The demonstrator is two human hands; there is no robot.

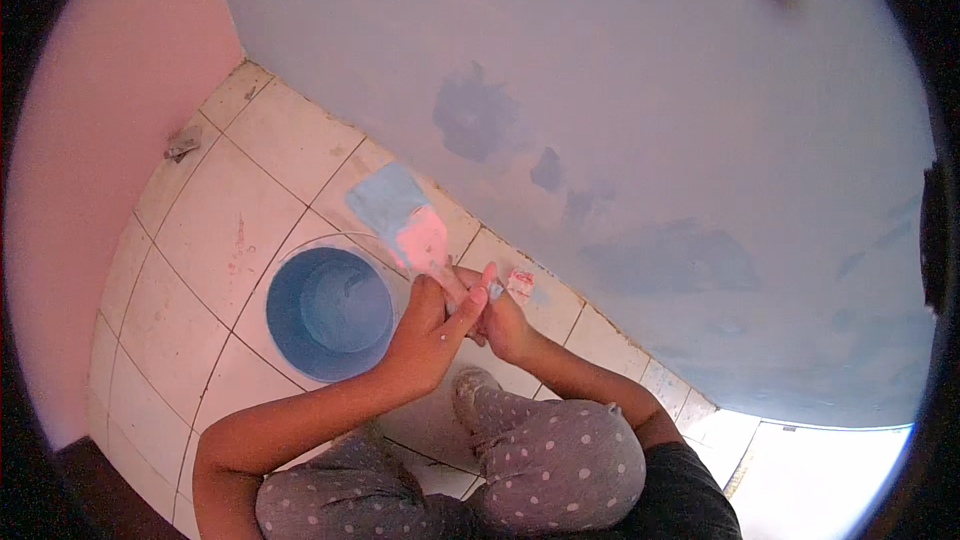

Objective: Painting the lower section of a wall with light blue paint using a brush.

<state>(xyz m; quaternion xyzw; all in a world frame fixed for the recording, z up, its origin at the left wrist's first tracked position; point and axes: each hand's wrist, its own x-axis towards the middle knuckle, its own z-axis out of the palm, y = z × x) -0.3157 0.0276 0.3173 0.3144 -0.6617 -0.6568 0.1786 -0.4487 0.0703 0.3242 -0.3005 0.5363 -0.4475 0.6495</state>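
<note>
My left hand (430, 330) and my right hand (497, 325) are together beside the bucket, closed around the handle of a wide paintbrush (424, 233). Its head is light blue at the far end and coated in pink nearer the handle. Pink shows on my fingers, and a small pale bluish patch is by my right hand's fingers. To the left stands a blue bucket (318, 300) with a thin wire handle and a little blue liquid or coating inside. A small white-and-red piece (520, 285) lies on the tiles past my right hand.
A grey-blue wall (680, 120) with darker patches runs along the right, meeting a pink wall (110, 140) at upper left. Small debris (182, 145) lies by the pink wall on the stained tiled floor (250, 180). My bent knees are below, with bright light at lower right.
</note>
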